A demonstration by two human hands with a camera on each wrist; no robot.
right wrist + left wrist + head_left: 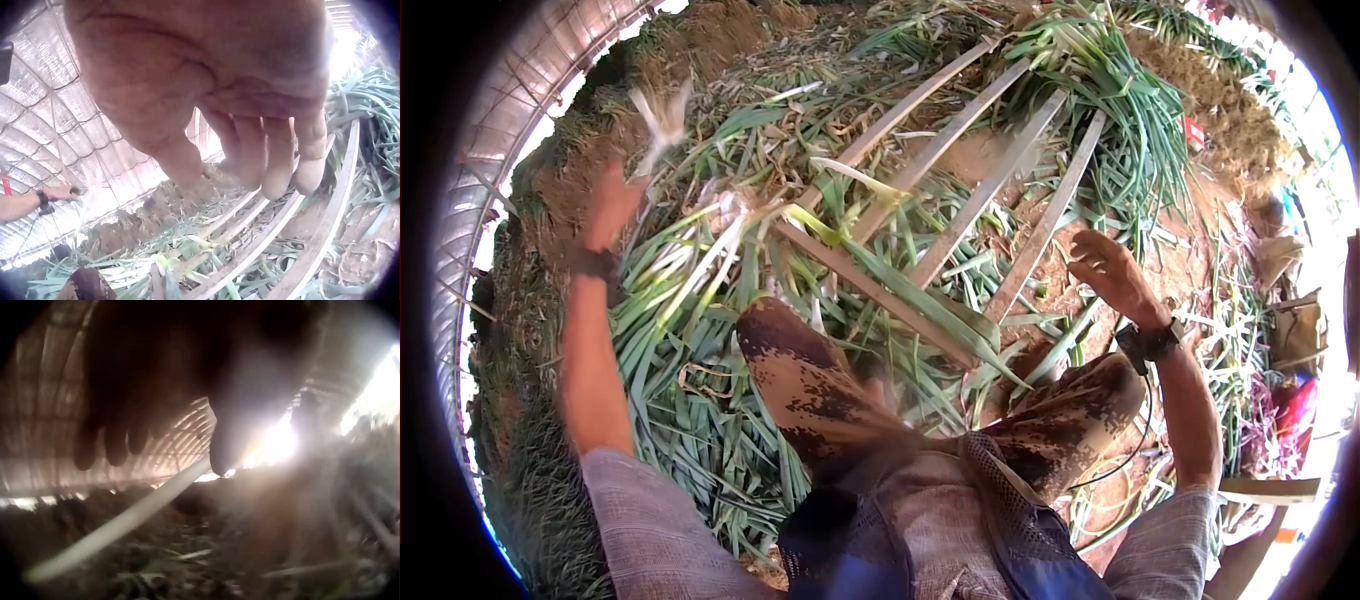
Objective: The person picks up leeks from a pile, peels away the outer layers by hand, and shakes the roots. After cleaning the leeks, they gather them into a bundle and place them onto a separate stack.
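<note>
My left hand is stretched out at the far left, its fingers extended. Just beyond its fingertips, blurred white green onion stalks are in the air. The left wrist view has one pale stalk slanting past the thumb, overlapping it there. Over at the right, my right hand hovers above the ground with loosely bent fingers and an empty palm; several fingers hang apart in its wrist view. Between the hands lies a rack of wooden slats, with single green onions lying across it.
A large bunch of green onions lies at the rack's far end. Trimmed green leaves heap beside the left knee, with white-stemmed onions on top. Camouflage-trousered legs flank the rack's near end. A red bag sits at far right.
</note>
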